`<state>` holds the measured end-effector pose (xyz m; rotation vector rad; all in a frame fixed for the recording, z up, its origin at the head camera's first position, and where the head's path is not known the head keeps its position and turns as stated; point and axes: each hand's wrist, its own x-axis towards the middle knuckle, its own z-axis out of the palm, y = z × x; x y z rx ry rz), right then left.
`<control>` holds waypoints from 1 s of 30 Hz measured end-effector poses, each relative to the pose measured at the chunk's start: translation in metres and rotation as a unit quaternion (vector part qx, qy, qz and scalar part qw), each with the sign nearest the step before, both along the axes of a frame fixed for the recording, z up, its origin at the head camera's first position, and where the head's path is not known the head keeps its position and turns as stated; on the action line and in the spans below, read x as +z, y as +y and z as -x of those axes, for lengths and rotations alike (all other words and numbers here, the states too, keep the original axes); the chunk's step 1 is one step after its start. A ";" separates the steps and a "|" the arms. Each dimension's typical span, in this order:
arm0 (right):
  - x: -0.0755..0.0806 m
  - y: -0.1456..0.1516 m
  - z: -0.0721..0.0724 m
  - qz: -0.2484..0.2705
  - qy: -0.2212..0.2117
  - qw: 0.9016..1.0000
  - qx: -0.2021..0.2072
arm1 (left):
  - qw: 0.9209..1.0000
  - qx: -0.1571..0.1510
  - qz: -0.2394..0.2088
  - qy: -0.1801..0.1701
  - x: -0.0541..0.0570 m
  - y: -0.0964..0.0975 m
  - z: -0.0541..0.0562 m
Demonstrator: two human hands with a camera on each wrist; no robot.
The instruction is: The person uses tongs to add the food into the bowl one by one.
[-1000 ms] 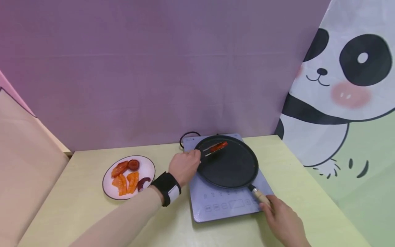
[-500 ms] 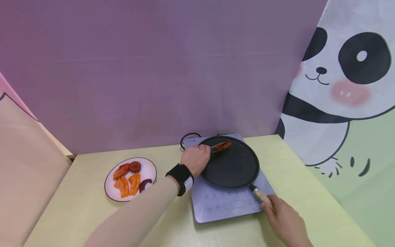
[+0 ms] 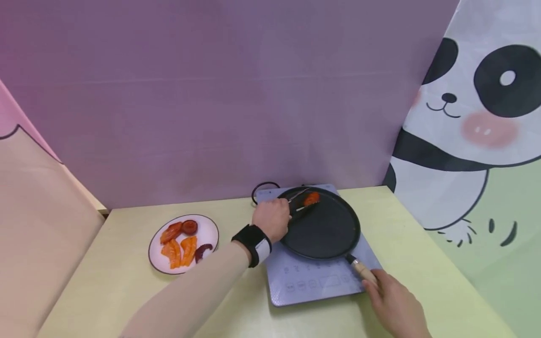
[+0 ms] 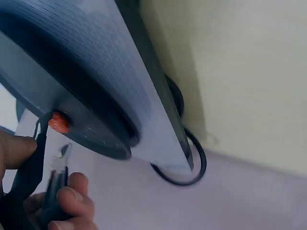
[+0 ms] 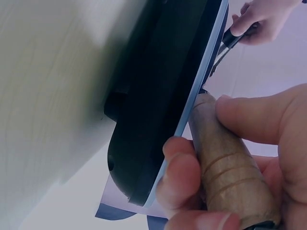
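Observation:
My left hand (image 3: 271,219) grips a pair of tongs (image 4: 29,175) with dark handles and metal tips. The tongs' arms are spread apart over the left rear of a black flat frying pan (image 3: 325,237). A red-orange food piece (image 3: 312,199) lies in the pan between the tong tips; in the left wrist view the same food piece (image 4: 58,123) shows beside one tip. My right hand (image 3: 399,303) holds the pan's wooden handle (image 5: 225,163), thumb on one side and fingers curled round the other. The pan sits on a grey induction cooktop (image 3: 291,295).
A white dark-rimmed plate (image 3: 155,246) stands left of the cooktop, holding orange slices (image 3: 172,253), a round red piece (image 3: 189,227) and a purple tentacle piece (image 3: 202,252). A black cable (image 3: 253,190) loops behind the cooktop. A purple backdrop (image 3: 190,117) rises behind the table (image 3: 236,305).
My left hand has moved right, further over the pan. The tongs, earlier closed along the red food piece, are now spread, and it lies in the pan. The right hand keeps its grip.

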<state>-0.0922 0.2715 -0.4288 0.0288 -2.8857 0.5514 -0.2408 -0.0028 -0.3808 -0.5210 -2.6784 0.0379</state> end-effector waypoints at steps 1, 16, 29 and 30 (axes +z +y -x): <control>0.000 0.000 0.000 -0.001 -0.001 1.000 0.000 | 0.999 0.009 -0.019 -0.027 0.000 0.000 -0.001; 0.001 0.000 0.001 -0.005 -0.004 1.000 0.002 | 0.984 0.060 -0.096 -0.135 0.001 0.004 -0.012; 0.001 0.000 0.001 -0.003 -0.022 1.000 -0.003 | 0.983 0.060 -0.120 -0.123 -0.007 0.011 -0.018; 0.001 0.001 0.001 -0.003 -0.026 1.000 -0.004 | 0.982 0.060 -0.131 -0.121 -0.009 0.010 -0.020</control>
